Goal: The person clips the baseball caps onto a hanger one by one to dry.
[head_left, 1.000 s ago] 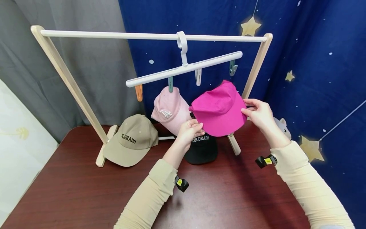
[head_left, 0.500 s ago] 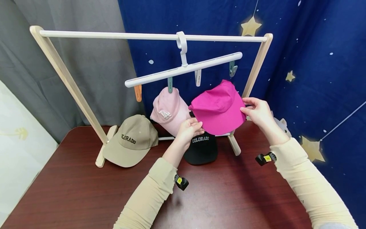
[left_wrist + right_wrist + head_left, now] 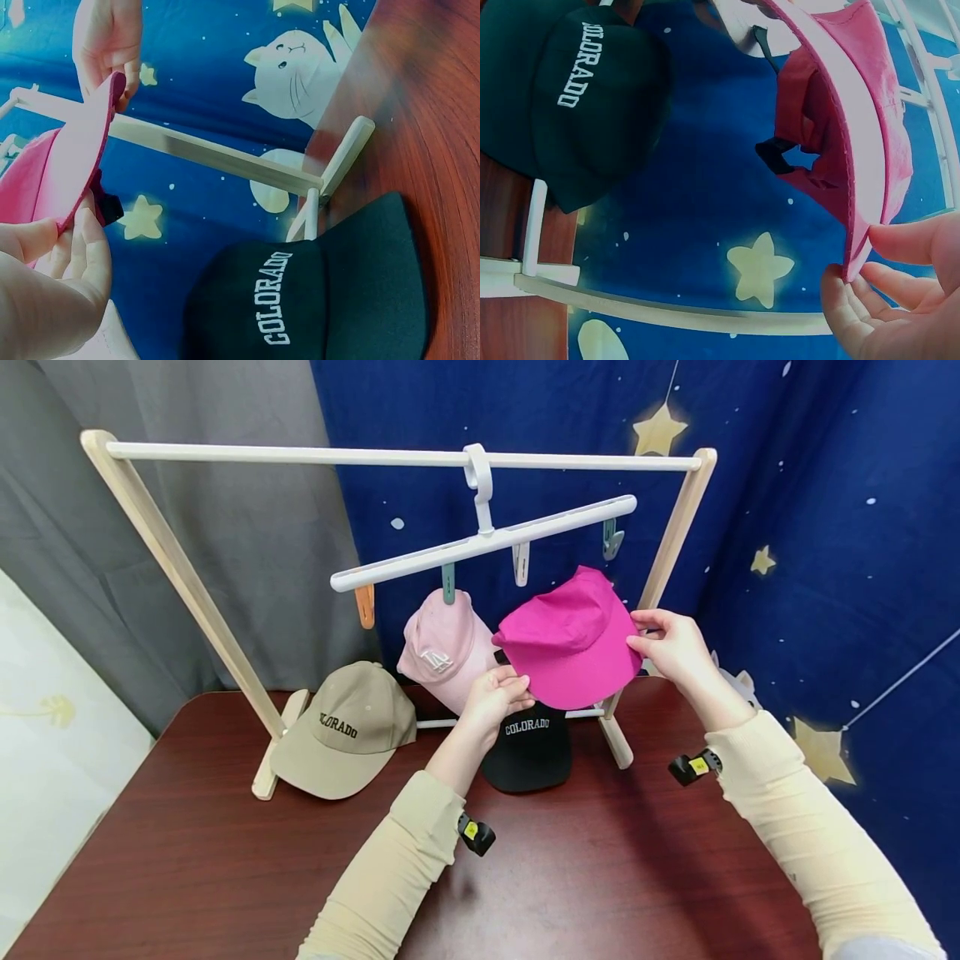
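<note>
A magenta cap [image 3: 573, 627] is held up in the air below the right half of the white clip hanger [image 3: 483, 543]. My left hand [image 3: 497, 700] pinches its left edge between thumb and fingers. At the brim's right end, my right hand [image 3: 671, 643] pinches the edge, thumb on top and fingers beneath, as the right wrist view shows. That view also shows the cap's black strap buckle [image 3: 776, 154] on its underside. A white clip [image 3: 521, 564] and a green clip [image 3: 612, 539] hang just above the cap. A pink LA cap [image 3: 442, 643] hangs from another green clip [image 3: 448, 583].
A wooden rack [image 3: 168, 552] with a white top rod [image 3: 300, 453] carries the hanger, which tilts lower at left, where an orange clip [image 3: 365, 607] hangs. On the table [image 3: 225, 860] lie a tan COLORADO cap [image 3: 348, 727] and a black COLORADO cap [image 3: 528, 760]. Curtains hang behind.
The magenta cap has shifted slightly up and to the left with both hands still pinching it. The other caps stay in place.
</note>
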Action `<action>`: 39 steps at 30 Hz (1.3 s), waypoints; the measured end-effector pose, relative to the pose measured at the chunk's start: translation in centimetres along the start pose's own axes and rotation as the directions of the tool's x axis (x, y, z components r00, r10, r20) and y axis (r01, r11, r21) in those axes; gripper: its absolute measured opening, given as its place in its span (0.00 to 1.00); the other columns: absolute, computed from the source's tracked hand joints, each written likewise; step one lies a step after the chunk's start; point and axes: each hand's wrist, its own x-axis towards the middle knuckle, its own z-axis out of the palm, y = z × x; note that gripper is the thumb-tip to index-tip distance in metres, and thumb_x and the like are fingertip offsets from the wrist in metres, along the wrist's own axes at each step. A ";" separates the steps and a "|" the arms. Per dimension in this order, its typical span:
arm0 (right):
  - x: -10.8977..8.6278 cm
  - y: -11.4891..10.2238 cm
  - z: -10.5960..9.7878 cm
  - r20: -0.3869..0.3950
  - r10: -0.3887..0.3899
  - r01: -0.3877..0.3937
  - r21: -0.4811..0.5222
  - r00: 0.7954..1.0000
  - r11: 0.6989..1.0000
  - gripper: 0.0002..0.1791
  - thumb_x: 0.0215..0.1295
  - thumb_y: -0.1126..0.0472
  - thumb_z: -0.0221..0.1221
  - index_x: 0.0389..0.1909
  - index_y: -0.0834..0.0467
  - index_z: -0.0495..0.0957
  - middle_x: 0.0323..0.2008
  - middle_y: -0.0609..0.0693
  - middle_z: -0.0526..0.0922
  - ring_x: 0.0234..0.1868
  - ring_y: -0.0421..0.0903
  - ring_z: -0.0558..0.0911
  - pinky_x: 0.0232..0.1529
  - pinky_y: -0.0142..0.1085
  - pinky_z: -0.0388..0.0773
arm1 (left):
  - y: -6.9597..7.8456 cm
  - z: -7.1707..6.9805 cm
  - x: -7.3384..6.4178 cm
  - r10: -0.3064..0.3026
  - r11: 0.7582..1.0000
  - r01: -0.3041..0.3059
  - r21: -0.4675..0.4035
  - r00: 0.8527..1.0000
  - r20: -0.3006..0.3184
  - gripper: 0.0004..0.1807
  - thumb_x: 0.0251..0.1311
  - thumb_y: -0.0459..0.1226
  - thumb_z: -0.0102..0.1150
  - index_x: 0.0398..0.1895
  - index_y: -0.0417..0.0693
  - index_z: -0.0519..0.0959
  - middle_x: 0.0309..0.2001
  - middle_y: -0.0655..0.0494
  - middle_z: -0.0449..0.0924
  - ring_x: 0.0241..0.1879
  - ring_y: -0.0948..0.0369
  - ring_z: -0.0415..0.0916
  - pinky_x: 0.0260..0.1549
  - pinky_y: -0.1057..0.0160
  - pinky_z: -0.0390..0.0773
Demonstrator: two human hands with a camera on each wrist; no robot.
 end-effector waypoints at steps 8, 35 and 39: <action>0.8 -0.7 -0.1 -0.017 -0.008 0.008 -0.016 1.000 1.000 0.23 0.68 0.61 0.57 0.60 0.66 0.71 0.54 0.65 0.77 0.53 0.56 0.77 0.51 0.40 0.75 | 0.1 0.0 0.1 0.003 1.000 -0.004 -0.023 1.000 -0.011 0.06 0.65 0.23 0.50 0.43 0.28 0.71 0.24 0.54 0.78 0.23 0.63 0.77 0.33 0.65 0.81; 3.7 -2.6 -0.2 -0.143 -0.126 0.153 0.199 0.982 0.968 0.32 0.70 0.53 0.55 0.70 0.61 0.59 0.67 0.58 0.66 0.65 0.50 0.68 0.61 0.41 0.67 | -0.1 -0.2 -0.1 -0.006 1.000 0.006 -0.022 1.000 -0.008 0.01 0.65 0.23 0.50 0.37 0.33 0.70 0.23 0.55 0.77 0.23 0.63 0.76 0.33 0.65 0.81; 4.1 -3.1 -0.4 -0.104 -0.162 0.182 0.230 0.981 0.956 0.36 0.71 0.52 0.53 0.73 0.60 0.53 0.70 0.57 0.60 0.68 0.51 0.63 0.64 0.41 0.61 | -0.1 -0.2 -0.1 -0.007 1.000 0.007 -0.006 1.000 -0.005 0.02 0.65 0.24 0.50 0.39 0.31 0.71 0.23 0.55 0.77 0.23 0.63 0.76 0.34 0.63 0.81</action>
